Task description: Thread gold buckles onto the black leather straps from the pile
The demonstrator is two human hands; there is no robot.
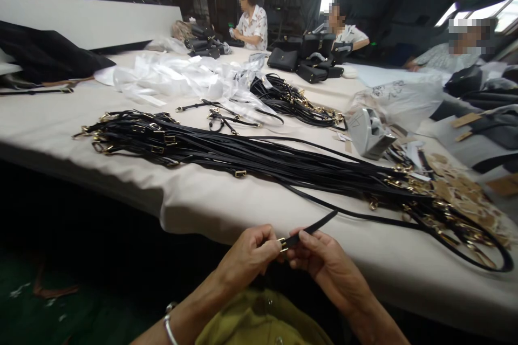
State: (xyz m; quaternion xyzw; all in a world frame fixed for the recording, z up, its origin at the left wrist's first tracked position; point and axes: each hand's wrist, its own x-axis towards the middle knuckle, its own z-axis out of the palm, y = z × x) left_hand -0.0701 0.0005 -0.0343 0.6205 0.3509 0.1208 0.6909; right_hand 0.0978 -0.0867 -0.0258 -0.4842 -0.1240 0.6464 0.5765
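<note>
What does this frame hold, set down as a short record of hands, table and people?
Left hand: pinches a gold buckle; silver bracelet at the wrist
Right hand: pinches a black strap next to the buckle, its tip pointing up and right
Table, near side: long strap bundle, gold hardware at both ends
Table, farther back: pale plastic, second strap pile, black bags
People: several around, one in a patterned shirt

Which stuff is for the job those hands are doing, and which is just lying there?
Seems part of the job:
- black strap between left fingers and right fingers
- its gold buckle
- strap pile

Apparently just lying about:
- crumpled plastic wrapping
- black handbags
- dark cloth
</note>
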